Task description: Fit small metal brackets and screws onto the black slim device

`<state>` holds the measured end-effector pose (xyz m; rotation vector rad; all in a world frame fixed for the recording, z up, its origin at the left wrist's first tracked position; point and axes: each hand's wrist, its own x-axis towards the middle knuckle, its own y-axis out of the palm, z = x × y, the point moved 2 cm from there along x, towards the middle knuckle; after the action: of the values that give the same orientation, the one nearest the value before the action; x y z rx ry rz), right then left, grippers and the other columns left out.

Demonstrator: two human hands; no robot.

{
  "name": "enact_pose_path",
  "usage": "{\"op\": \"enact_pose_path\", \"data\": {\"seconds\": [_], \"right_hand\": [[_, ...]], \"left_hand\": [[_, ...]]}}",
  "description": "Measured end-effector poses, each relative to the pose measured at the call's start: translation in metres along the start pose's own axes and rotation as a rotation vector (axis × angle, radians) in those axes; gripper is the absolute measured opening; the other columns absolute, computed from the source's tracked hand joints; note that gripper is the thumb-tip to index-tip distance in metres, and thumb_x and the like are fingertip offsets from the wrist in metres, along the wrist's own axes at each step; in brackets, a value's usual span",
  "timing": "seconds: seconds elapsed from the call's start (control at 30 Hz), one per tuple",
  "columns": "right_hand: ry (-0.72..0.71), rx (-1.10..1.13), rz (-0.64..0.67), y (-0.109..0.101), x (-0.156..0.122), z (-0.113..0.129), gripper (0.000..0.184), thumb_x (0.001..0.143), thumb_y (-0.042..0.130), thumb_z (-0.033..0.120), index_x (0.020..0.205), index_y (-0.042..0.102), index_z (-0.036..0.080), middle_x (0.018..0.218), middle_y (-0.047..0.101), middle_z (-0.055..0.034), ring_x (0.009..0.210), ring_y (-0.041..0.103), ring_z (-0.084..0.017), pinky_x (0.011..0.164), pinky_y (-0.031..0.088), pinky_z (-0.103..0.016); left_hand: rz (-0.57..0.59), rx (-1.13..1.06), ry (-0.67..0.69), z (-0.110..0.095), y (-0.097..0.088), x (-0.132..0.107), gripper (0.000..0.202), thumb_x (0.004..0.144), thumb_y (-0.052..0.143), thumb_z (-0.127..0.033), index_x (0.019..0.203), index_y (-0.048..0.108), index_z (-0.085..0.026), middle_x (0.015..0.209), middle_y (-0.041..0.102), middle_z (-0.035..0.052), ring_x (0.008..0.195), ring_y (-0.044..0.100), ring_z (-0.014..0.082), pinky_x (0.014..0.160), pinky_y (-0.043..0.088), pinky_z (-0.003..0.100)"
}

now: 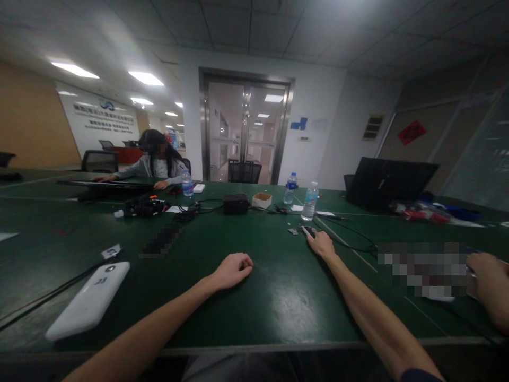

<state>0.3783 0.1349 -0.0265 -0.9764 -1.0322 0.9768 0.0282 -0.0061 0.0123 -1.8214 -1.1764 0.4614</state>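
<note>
One dark green tabletop (278, 297) across a dim office room with ceiling panel lights and one glass double door (244, 132); one open black laptop (387, 183) far right, one white phone-like slab (89, 300) near left, three water bottles (309, 201) (two by the middle, one beside a seated person (157, 162)). Two bare hands: left hand (234, 269) resting on bare green, fingers curled loosely together, holding nothing. Right hand (321, 245) stretched forward, fingers laid flat and close on one small dark device (308, 231), just short of the nearest bottle.

A dark green table (278, 297) is seen carrying 3 water bottles (309, 201), a white power bank (89, 300) near left, and a small box (261, 200) far off.
</note>
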Motion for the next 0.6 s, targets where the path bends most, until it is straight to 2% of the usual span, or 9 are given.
{"op": "enact_pose_path", "data": {"seconds": [0.17, 0.4, 0.6], "right_hand": [[-0.015, 0.005, 0.001, -0.0018, -0.0006, 0.0007, 0.044, 0.090, 0.043, 0.042, 0.109, 0.066, 0.009, 0.111, 0.059, -0.0190, 0.100, 0.061, -0.029, 0.081, 0.047, -0.033], [-0.014, 0.029, -0.012, -0.0033, -0.0021, -0.0012, 0.043, 0.089, 0.044, 0.042, 0.111, 0.065, 0.011, 0.115, 0.059, -0.0193, 0.101, 0.061, -0.029, 0.081, 0.047, -0.034], [-0.027, 0.094, -0.004, -0.0013, -0.0009, 0.0021, 0.043, 0.087, 0.047, 0.044, 0.103, 0.069, 0.011, 0.113, 0.062, -0.0191, 0.103, 0.061, -0.029, 0.083, 0.046, -0.034]], "left_hand": [[0.012, -0.011, -0.016, -0.0038, -0.0023, -0.0011, 0.020, 0.085, 0.053, -0.025, 0.096, 0.066, -0.016, 0.086, 0.064, 0.0029, 0.077, 0.057, 0.0154, 0.069, 0.044, 0.025], [0.013, -0.008, -0.008, -0.0010, -0.0005, 0.0000, 0.020, 0.085, 0.052, -0.026, 0.097, 0.066, -0.016, 0.086, 0.064, 0.0029, 0.077, 0.058, 0.0156, 0.069, 0.044, 0.025], [0.014, -0.004, -0.003, 0.0014, 0.0006, 0.0004, 0.021, 0.086, 0.051, -0.028, 0.097, 0.065, -0.017, 0.087, 0.064, 0.0026, 0.078, 0.058, 0.0158, 0.070, 0.045, 0.026]]}}
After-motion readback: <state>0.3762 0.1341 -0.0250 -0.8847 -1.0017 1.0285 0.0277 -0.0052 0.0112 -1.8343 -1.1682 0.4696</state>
